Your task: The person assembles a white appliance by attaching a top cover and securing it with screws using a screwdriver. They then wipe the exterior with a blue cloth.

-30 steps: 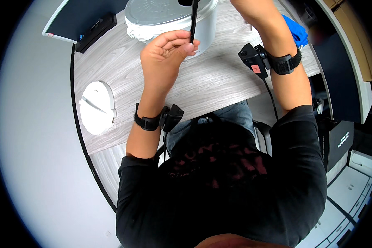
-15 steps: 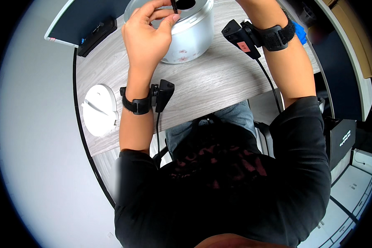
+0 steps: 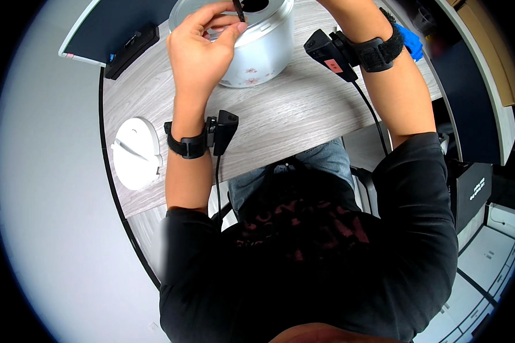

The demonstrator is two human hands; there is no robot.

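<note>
A white round container (image 3: 263, 57) with small pink flower prints stands at the far edge of view, its top cut off by the frame. A translucent lid or rim (image 3: 272, 23) covers its top, around a dark round opening (image 3: 255, 4). Over the near left part of that top is my left hand (image 3: 203, 48), thumb and fingers pinched on a thin dark stick (image 3: 238, 7) whose upper end is out of frame. My right forearm reaches past the top edge on the right, so that hand is hidden. Both wrists wear black straps with small black devices.
On the left of the wood-grain table (image 3: 269, 126) lies a white round lid (image 3: 137, 163) with a raised bar across it. A dark panel (image 3: 129, 31) with a black box (image 3: 133, 51) stands far left. Blue cloth-like material (image 3: 409, 43) is behind my right wrist. Cables hang from both wrist devices.
The view has shifted very slightly. My left hand keeps its pinch on the dark stick beside the opening, and my right forearm has moved slightly left.
</note>
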